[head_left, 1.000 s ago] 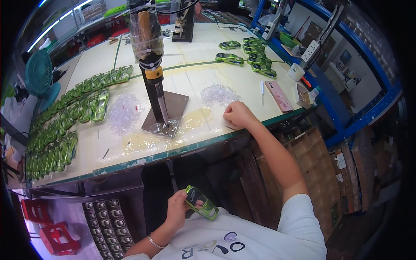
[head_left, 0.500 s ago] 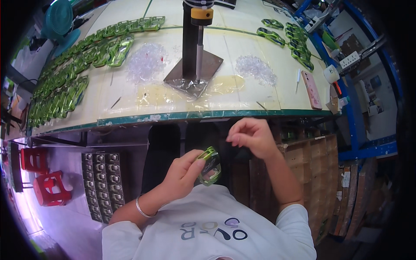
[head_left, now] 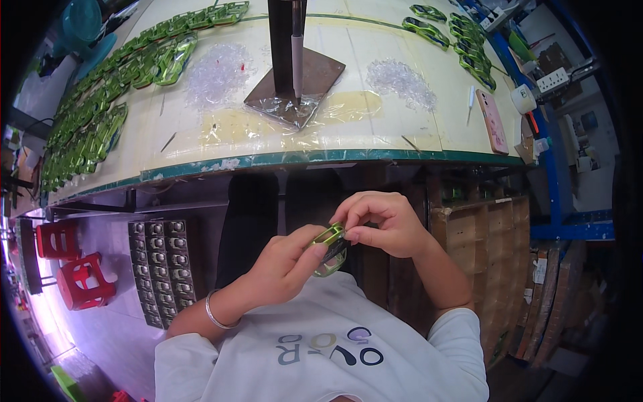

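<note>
My left hand (head_left: 284, 264) is closed around a green and black plastic shell (head_left: 333, 249), shaped like a toy car body, in front of my chest. The shell is tilted, and my left fingers cover part of it. My right hand (head_left: 383, 224) pinches at the shell's upper right edge. Whether a small piece sits between those fingertips is too small to make out. On the table beyond, two heaps of small clear plastic pieces, a left heap (head_left: 218, 77) and a right heap (head_left: 402, 84), flank a brown metal plate (head_left: 321, 77) under an upright tool (head_left: 297, 63).
Rows of similar green shells (head_left: 100, 100) fill the table's left side, with more (head_left: 472, 50) at the right. A pink phone (head_left: 492, 120) lies near the right edge. The table's green front edge (head_left: 268, 159) runs beyond my hands. Red stools (head_left: 86, 281) stand at lower left.
My right hand has come left and down to the shell, and its fingers now meet the shell's edge. My left hand has turned the shell slightly. The view has tipped downward a little.
</note>
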Demonstrator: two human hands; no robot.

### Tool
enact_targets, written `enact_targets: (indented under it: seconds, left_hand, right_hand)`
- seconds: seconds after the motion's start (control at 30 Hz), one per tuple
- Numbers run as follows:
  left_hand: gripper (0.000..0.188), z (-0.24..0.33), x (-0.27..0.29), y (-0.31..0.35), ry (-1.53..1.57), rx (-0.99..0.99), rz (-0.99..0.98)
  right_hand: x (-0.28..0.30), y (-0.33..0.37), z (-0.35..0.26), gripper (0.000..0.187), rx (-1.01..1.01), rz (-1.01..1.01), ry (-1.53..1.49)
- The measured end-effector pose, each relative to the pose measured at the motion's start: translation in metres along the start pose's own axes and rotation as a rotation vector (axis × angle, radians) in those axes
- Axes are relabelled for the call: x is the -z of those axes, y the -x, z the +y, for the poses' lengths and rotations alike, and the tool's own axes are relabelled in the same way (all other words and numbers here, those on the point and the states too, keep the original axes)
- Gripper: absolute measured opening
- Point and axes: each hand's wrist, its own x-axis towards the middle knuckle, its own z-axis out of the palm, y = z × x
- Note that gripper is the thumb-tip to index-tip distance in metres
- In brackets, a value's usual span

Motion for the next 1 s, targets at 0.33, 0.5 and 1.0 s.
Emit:
enact_targets:
  seconds: [0.33,0.5,1.0]
  left_hand:
    - [0.022,0.005,0.006,0.002,-0.148,0.064,-0.249]
    - [0.030,-0.014,0.008,0.007,0.429,0.168,-0.013]
    - [0.046,-0.028,0.031,-0.009,0.174,-0.173,0.110]
  right_hand:
    - [0.005,0.000,0.020,0.035,-0.279,-0.215,-0.480]
    - [-0.012,-0.002,0.017,0.056,0.040,0.140,0.140]
    - [-0.042,-0.004,0.029,0.063,0.576,0.159,0.797]
